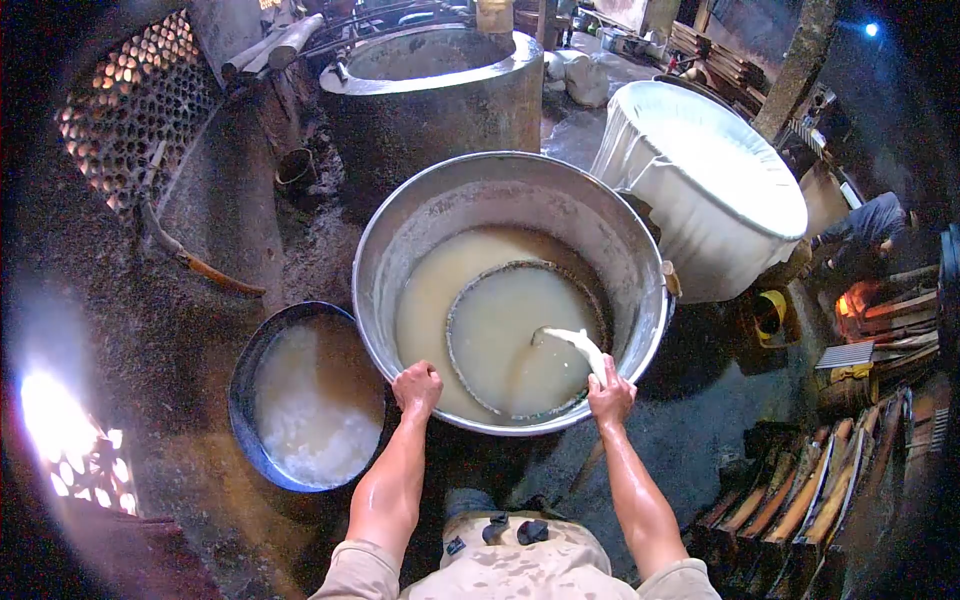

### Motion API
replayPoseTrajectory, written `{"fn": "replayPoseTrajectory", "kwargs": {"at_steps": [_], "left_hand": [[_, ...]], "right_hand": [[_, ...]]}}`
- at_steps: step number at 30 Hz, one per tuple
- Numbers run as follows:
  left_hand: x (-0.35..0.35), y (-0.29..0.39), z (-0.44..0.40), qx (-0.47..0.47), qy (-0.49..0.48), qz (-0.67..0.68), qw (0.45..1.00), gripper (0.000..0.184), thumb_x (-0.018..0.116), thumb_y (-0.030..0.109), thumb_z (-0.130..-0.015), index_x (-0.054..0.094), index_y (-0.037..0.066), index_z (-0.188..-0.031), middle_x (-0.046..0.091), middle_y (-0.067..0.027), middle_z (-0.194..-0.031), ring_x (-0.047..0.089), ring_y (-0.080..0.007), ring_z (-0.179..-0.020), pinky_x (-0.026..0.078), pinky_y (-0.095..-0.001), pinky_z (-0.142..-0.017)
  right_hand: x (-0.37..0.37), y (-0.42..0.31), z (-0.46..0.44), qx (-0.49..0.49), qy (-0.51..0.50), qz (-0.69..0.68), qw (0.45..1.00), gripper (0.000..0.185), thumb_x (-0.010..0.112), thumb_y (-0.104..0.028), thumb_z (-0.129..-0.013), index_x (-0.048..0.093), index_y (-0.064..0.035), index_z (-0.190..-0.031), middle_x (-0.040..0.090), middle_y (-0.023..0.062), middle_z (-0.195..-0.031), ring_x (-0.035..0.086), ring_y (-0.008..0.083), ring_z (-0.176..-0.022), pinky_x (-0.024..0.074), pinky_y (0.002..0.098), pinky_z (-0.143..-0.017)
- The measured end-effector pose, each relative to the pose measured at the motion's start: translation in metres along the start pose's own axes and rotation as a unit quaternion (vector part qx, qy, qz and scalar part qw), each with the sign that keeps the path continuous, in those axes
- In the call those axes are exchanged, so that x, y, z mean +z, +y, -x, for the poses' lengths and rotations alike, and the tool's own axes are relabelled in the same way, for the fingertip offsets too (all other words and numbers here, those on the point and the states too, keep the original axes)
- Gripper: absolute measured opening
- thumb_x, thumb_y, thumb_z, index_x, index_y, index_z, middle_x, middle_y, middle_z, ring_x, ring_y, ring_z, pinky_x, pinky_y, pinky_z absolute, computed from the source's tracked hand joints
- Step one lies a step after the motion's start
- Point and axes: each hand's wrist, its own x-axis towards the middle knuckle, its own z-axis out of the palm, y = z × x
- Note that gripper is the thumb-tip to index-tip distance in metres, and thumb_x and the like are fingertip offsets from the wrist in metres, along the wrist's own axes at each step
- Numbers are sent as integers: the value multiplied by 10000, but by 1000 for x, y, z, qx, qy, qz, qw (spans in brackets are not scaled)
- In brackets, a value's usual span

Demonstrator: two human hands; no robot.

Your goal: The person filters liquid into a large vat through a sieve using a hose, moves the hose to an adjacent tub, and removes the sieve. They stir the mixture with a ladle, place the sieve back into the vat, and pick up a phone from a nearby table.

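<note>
Right hand (pixel 611 393) had fingers clamped on a long white object (pixel 580 345) slanting up-left, left hand (pixel 417 386) curled shut at the metal vat's (pixel 368 270) rim.

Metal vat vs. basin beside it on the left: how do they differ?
Metal vat: wider, deeper; basin: smaller, shallower-looking.
Vat's rim is silvery grey; basin's is blue.
Vat's liquid has a ring in it; basin's shows no ring, just a whitish patch.
Shared: both round, holding cloudy liquid.
</note>
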Motion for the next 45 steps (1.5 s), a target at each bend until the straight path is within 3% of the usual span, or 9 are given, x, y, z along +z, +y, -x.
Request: {"fn": "replayPoseTrajectory", "kwargs": {"at_steps": [45], "left_hand": [[6, -5, -2, -6, -12, 2, 1000, 188, 547, 200, -766, 722, 157, -820, 680, -154, -815, 662, -348, -754, 529, -448, -709]], "right_hand": [[0, -1, 0, -12, 24, -10, 1000, 577, 659, -293, -770, 506, -189, -1317, 670, 123, -877, 632, 300, -831, 400, 431, -855]]}}
